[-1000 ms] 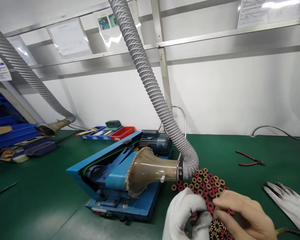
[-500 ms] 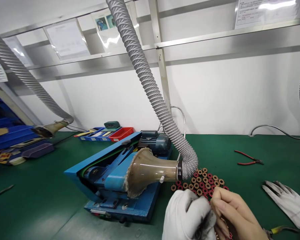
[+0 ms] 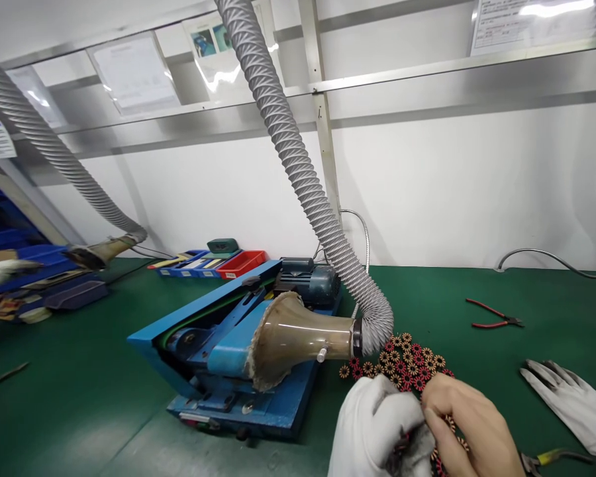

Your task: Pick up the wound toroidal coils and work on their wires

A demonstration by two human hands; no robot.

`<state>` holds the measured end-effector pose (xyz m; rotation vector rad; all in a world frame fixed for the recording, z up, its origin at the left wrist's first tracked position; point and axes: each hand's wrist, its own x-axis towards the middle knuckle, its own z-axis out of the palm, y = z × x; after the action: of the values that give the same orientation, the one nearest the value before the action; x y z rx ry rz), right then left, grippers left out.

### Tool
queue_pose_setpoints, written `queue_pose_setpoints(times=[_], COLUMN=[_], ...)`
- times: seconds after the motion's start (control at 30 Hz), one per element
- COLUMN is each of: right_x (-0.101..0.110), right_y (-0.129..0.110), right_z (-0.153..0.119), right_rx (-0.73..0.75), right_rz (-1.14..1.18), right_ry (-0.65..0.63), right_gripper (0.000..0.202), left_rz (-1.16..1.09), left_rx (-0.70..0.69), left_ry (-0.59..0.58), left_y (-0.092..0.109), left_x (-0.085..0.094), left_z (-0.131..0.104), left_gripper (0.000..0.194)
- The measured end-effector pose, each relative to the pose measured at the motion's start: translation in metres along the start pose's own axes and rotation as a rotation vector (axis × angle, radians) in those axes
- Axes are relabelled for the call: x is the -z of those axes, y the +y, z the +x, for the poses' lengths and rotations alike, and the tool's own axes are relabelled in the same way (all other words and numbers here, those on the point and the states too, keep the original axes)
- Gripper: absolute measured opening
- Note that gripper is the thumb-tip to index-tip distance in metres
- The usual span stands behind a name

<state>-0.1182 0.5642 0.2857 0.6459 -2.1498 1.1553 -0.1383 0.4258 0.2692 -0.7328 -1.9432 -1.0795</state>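
Note:
My left hand (image 3: 380, 427), in a white glove with dark smudges, is curled at the bottom, right of centre. Something small and reddish, too hidden to name, shows inside its fingers. Bare, my right hand (image 3: 469, 424) touches the gloved fingertips with its thumb and forefinger pinched together; what lies between them is hidden. Behind both hands, many small red and tan toothed rings (image 3: 402, 361) lie spread on the green table (image 3: 477, 285), and more show beneath my right hand.
A blue belt machine (image 3: 238, 351) with a cone-shaped hood (image 3: 298, 338) and grey hose (image 3: 298, 159) stands left of my hands. Red-handled pliers (image 3: 491, 315), a loose white glove (image 3: 571, 404) and a yellow-handled tool (image 3: 551, 457) lie right. Small bins (image 3: 241, 264) sit behind.
My right hand has turned, with its knuckles higher and its thumb pointing toward the gloved fingers. The gloved hand has shifted slightly right. A blurred white-gloved hand has appeared at the far left edge.

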Motion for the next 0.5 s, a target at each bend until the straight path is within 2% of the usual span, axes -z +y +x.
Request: queue_pose_setpoints(times=[0.1,0.13,0.17,0.2,0.27,0.37,0.43,0.5], right_x=[-0.003,-0.004,-0.003,-0.002,0.001,0.004,0.005,0.006], right_y=[-0.001,0.000,0.001,0.003,0.006,0.009,0.010,0.011], right_z=[-0.005,-0.006,-0.006,-0.007,-0.006,0.000,0.006,0.009], right_rx=[-0.606,-0.718,-0.742,-0.687,-0.439,-0.054,0.128,0.244], right_rz=[0.556,0.751,0.870,0.880,0.645,0.302,0.264,0.224], right_ry=[-0.113,-0.145,-0.152,-0.134,-0.046,0.021,0.026,0.012], right_gripper=[0.043,0.049,0.052,0.052,0.045,0.010,0.025,0.030], left_rz=[0.123,0.114,0.077,0.019,-0.125,-0.298,-0.381,-0.460], left_rx=[-0.092,-0.085,-0.057,-0.004,0.152,0.342,0.366,0.372], left_ry=[-0.003,0.004,0.010,0.015,0.014,-0.005,-0.054,-0.114], left_y=[-0.001,-0.002,-0.002,-0.002,-0.001,-0.003,-0.006,-0.008], left_x=[0.000,0.000,0.000,-0.001,-0.002,-0.003,-0.002,-0.001], left_z=[0.002,0.002,0.001,0.000,-0.004,-0.008,-0.010,-0.011], left_gripper=[0.017,0.016,0.015,0.015,0.016,0.016,0.020,0.024])
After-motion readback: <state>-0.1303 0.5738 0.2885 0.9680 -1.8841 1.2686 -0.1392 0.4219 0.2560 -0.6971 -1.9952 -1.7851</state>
